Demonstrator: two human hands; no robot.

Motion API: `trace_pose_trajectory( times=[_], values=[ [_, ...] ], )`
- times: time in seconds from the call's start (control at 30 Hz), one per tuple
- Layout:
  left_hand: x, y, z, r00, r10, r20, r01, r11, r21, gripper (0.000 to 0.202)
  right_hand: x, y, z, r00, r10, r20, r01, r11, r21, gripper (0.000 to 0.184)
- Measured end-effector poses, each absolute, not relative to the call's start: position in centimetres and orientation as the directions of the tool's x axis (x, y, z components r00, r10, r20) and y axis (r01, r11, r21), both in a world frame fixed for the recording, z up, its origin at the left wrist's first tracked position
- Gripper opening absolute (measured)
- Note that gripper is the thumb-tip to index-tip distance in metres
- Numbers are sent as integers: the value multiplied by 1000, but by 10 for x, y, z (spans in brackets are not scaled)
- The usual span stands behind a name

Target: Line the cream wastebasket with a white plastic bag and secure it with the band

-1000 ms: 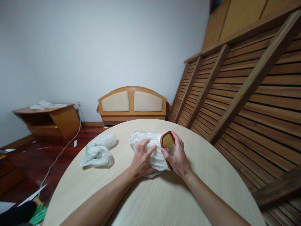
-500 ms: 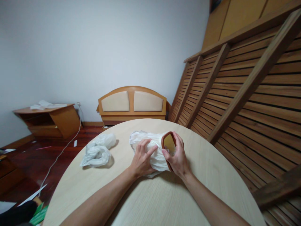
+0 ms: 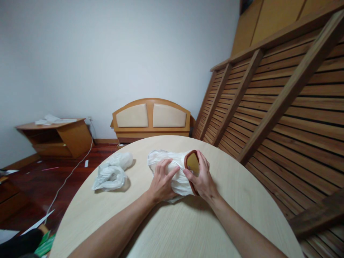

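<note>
On the round table lies a brown-rimmed container (image 3: 194,162) on its side, with a tan end face turned to the right. What kind it is I cannot tell. A wrinkled white plastic bag (image 3: 180,181) covers most of its body and bunches up at its left end. My left hand (image 3: 162,181) is pressed around the bagged body, thumb on top. My right hand (image 3: 202,179) grips the brown-rimmed end, thumb at the near side and fingers over the far edge. Beside them on the left lies a second crumpled white plastic bag (image 3: 111,173).
The pale round table (image 3: 236,204) carries these things. A slatted wooden panel (image 3: 268,118) leans along the right. Behind stands a headboard (image 3: 150,130); at left, a low cabinet (image 3: 72,138) holds papers. A white cable (image 3: 71,174) crosses the floor.
My right hand has shifted very slightly left along the brown-rimmed end. My left hand and both bags look the same.
</note>
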State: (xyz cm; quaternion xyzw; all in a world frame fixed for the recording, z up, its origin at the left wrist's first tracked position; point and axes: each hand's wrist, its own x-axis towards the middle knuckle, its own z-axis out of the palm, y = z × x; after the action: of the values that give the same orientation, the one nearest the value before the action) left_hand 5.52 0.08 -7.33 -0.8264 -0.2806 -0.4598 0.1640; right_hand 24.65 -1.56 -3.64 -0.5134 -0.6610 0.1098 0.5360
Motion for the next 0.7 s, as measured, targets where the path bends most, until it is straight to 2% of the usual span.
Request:
trace_pose_trajectory(
  times=[0.27, 0.7],
  values=[
    [59, -1, -74, 428, 308, 850, 620, -784, -28, 96, 244, -18, -38, 164, 763, 625, 518, 473, -713, 86],
    [59, -4, -73, 418, 299, 858, 618, -785, -28, 94, 242, -19, -41, 217, 750, 625, 471, 480, -740, 91]
  ],
)
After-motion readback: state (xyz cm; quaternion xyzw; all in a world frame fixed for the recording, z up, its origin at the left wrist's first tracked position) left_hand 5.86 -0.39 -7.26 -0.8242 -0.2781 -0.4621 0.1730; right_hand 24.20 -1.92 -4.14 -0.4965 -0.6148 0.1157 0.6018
